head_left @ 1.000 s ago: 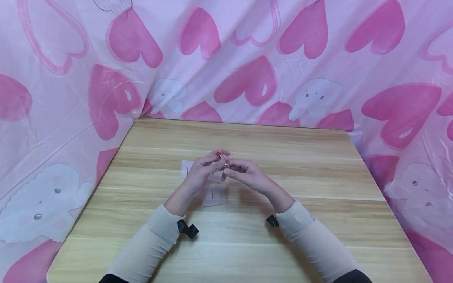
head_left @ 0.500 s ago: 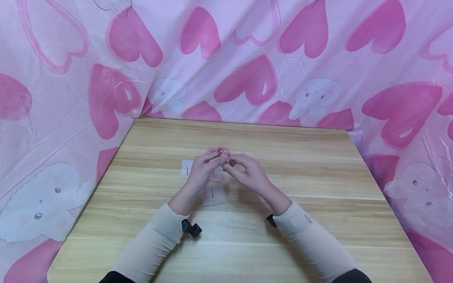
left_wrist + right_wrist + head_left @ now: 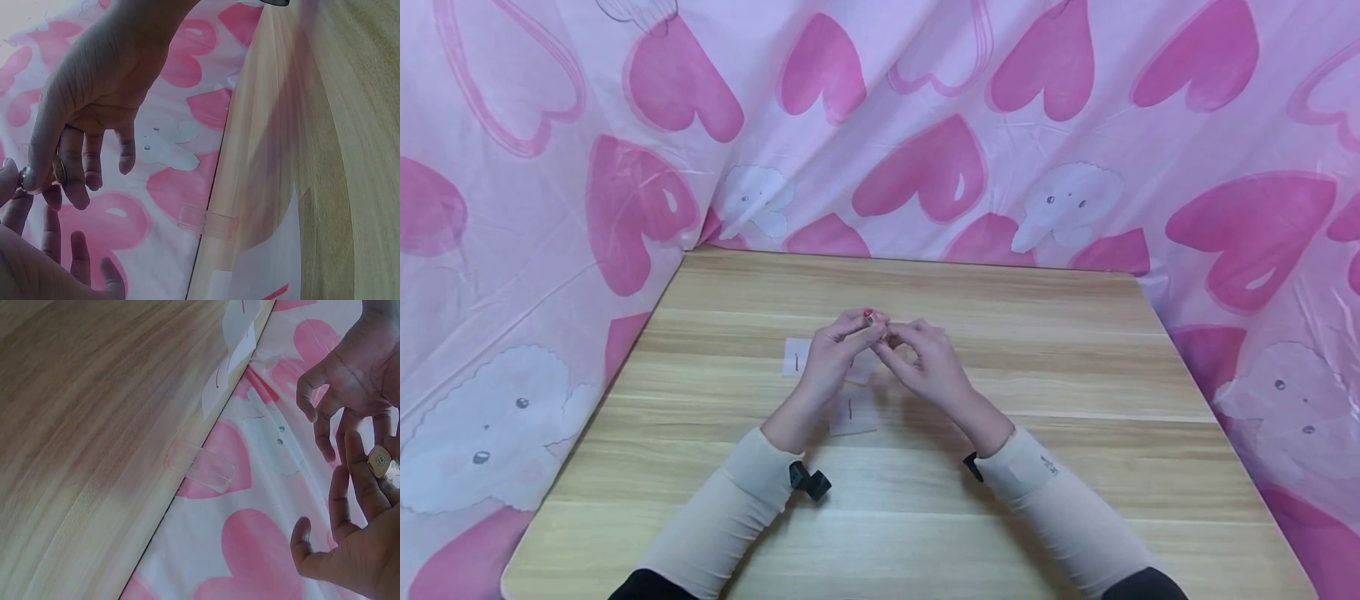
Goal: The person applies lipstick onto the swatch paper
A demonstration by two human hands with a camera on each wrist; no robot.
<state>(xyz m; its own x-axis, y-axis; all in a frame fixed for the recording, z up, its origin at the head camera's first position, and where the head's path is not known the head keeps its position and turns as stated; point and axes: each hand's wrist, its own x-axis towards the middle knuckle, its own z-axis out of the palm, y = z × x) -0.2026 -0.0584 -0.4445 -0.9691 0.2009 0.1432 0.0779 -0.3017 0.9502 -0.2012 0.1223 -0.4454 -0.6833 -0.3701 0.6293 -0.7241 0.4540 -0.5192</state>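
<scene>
A small lipstick (image 3: pixel 869 317) with a red tip is held between both hands above the table. The left hand (image 3: pixel 829 354) pinches its upper part between thumb and fingers. From the right, the right hand (image 3: pixel 928 364) has its thumb and index finger at the lower end, its other fingers loosely bent. The lipstick's round gold end (image 3: pixel 379 461) faces the right hand in the right wrist view. That gold end shows edge-on near the right thumb in the left wrist view. Fingers cover most of the tube.
White paper sheets (image 3: pixel 842 422) with red strokes lie on the wooden table (image 3: pixel 1037 517), left of centre under the hands. A clear plastic piece (image 3: pixel 203 465) stands beyond the hands in both wrist views. A pink heart-patterned curtain (image 3: pixel 917 50) encloses the back and sides.
Both hands have risen slightly and drawn closer round the lipstick. Its red tip has shifted a little up and shows smaller. The right fingers have closed in on its lower end.
</scene>
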